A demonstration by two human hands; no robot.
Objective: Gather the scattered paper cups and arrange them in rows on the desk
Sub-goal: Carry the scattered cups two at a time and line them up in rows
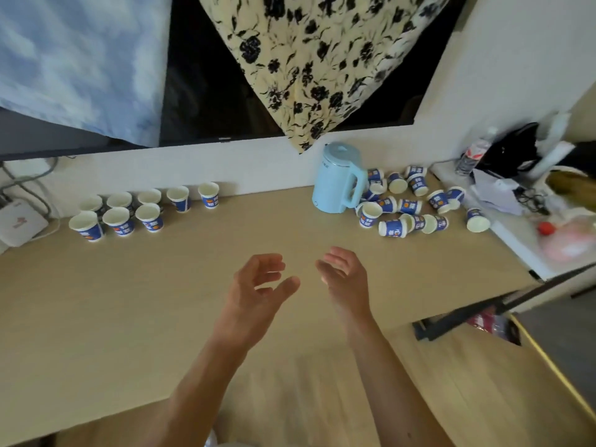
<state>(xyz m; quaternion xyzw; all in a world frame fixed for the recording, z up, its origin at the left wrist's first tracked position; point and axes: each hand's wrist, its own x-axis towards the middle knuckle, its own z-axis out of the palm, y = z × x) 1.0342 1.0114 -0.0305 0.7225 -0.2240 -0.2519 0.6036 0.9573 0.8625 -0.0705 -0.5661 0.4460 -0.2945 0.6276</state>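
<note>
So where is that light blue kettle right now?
In the head view the kettle stands upright toward the back right of the desk, by the wall, with the scattered cups piled just to its right.

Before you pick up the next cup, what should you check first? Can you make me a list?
1. Is the left hand free? Ok: it is open and holds nothing.
2. Is the right hand free? Ok: it is open too.
3. Are all the cups gathered? Not ok: the scattered cups lie tipped over beside the kettle.
4. Is there room in the front row? Ok: it has three cups, the back row has five, and there is bare desk beside it.
5. Are more cups hidden behind the kettle? Cannot tell.
</note>
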